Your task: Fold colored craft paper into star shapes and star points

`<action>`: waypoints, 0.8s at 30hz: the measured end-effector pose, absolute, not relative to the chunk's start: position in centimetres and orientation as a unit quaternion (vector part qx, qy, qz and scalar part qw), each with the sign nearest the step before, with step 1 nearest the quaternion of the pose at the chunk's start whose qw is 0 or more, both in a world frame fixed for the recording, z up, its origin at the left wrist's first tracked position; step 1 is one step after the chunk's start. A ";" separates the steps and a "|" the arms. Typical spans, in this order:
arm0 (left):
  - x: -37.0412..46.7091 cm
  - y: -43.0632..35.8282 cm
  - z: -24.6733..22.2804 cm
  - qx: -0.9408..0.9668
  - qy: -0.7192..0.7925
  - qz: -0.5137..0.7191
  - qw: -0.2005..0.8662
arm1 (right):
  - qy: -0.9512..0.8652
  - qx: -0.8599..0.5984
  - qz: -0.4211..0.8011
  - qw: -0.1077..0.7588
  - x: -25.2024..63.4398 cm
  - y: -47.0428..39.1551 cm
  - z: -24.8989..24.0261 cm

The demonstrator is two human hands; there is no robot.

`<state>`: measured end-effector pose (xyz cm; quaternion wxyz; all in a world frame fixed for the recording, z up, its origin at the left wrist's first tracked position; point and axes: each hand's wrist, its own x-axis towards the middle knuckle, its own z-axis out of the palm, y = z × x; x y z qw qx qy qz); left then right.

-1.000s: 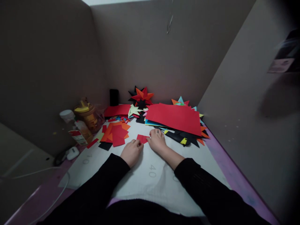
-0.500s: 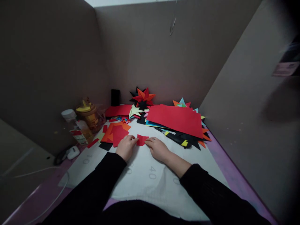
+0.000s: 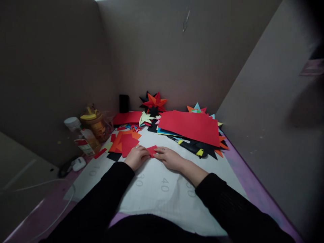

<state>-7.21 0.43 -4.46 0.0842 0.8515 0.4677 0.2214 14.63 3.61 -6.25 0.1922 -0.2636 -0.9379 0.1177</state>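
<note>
A small piece of red paper (image 3: 152, 151) lies at the middle of the white numbered sheet (image 3: 154, 199), between my two hands. My left hand (image 3: 137, 157) is closed on its left edge, thumb and fingers together. From the other side my right hand (image 3: 168, 157) pinches the paper's right edge, its fingertips close to the left hand's. Part of the paper is hidden under the fingers. Just beyond my left hand lie loose red squares (image 3: 129, 144) and orange paper pieces (image 3: 116, 145), with a black scrap (image 3: 113, 156) beside them.
A stack of large red sheets (image 3: 189, 126) lies at the back right, with a black and yellow utility knife (image 3: 191, 148) before it. Folded paper stars (image 3: 155, 102) stand at the back. Left are a bottle (image 3: 82, 136), a yellow-lidded cup (image 3: 94, 123) and a white earbud case (image 3: 79, 164).
The red paper has turned and less of it shows between my hands. My right hand has come a little left, nearer my left hand. The camera view has shifted slightly.
</note>
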 end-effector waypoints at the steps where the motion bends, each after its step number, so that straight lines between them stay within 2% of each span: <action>1: -7.2 0.5 -4.5 0.845 0.475 0.225 0.096 | -0.940 -0.260 0.108 0.195 14.6 3.6 -6.1; 5: -6.7 1.0 -4.5 0.812 0.526 0.222 0.119 | -0.942 -0.246 0.089 0.211 14.6 3.4 -5.5; 11: -6.0 2.0 -4.0 0.767 0.595 0.183 0.156 | -0.937 -0.233 0.138 0.220 14.5 3.4 -5.7; 18: -5.8 2.7 -4.2 0.753 0.617 0.161 0.160 | -0.923 -0.257 0.185 0.217 14.7 3.6 -5.9; 24: -5.8 2.7 -4.4 0.756 0.615 0.162 0.154 | -0.928 -0.258 0.173 0.207 14.6 3.7 -6.2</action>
